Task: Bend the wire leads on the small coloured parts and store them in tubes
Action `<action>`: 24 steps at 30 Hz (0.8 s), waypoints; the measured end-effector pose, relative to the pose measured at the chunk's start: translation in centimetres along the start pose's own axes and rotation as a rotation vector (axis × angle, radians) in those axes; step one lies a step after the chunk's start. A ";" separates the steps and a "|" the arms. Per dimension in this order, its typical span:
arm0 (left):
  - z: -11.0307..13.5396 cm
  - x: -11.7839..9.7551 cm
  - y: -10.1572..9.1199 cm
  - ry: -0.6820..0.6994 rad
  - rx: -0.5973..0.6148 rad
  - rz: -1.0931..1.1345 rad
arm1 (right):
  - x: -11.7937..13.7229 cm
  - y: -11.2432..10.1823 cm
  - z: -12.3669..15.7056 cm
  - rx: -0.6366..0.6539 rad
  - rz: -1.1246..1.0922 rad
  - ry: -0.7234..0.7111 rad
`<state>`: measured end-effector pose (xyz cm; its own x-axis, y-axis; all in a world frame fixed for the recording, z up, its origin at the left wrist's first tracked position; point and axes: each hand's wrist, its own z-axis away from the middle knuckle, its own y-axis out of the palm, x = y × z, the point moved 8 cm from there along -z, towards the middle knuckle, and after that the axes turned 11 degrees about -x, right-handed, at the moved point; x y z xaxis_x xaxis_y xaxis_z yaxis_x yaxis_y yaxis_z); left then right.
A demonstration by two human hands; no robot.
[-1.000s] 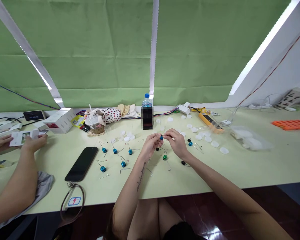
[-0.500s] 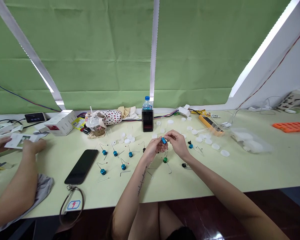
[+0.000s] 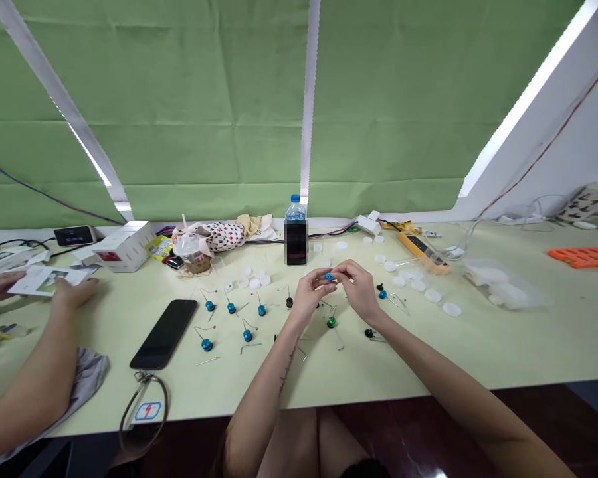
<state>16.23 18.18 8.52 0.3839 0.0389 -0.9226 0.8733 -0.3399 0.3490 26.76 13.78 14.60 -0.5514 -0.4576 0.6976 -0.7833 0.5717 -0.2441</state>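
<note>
In front of me, over the middle of the table, my left hand (image 3: 311, 292) pinches a small blue metal piece (image 3: 328, 276) between its fingertips. My right hand (image 3: 357, 291) is closed at the same piece, thumb and fingers meeting on its right side. The fingers cover most of its shape. Below the hands stands a green ball-shaped piece (image 3: 331, 322) with a thin bent wire. To the left are several similar blue ones, among them a near blue piece (image 3: 248, 335), with an L-shaped hex key (image 3: 250, 346) beside it.
A black phone (image 3: 163, 334) lies left of the parts. A water bottle (image 3: 296, 211) stands behind a dark box. White discs (image 3: 432, 296), a yellow multimeter (image 3: 418, 249) and a plastic bag (image 3: 503, 284) are at right. On the far left, another person's hands (image 3: 74, 292) hold a printed card.
The blue piece has been turned between my fingertips, so less of it shows. Both hands stay close together at nearly the same spot. The view has shifted slightly.
</note>
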 end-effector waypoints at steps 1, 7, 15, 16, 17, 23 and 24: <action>0.0 -0.1 -0.1 0.016 -0.019 -0.009 | 0.0 0.0 0.0 0.002 -0.001 -0.004; 0.1 0.2 0.2 -0.051 0.014 -0.049 | -0.7 -0.1 0.0 -0.005 -0.023 0.026; -0.3 0.5 -0.4 0.001 -0.007 -0.095 | -3.4 0.5 0.0 0.116 -0.132 0.303; -0.3 0.5 -0.5 0.013 -0.011 -0.113 | -3.5 0.5 0.0 0.134 -0.133 0.323; -0.4 0.6 -0.6 0.024 -0.017 -0.132 | -3.6 0.5 0.1 0.148 -0.132 0.339; -0.6 0.2 -0.8 0.088 -0.040 -0.233 | -3.7 0.3 0.3 0.160 -0.132 0.346; -0.6 0.2 -0.9 0.094 -0.041 -0.239 | -3.7 0.3 0.3 0.159 -0.127 0.333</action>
<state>15.72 19.00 8.15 0.1895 0.2009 -0.9611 0.9533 -0.2720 0.1311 28.44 15.44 11.73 -0.3442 -0.2573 0.9030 -0.8885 0.4002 -0.2246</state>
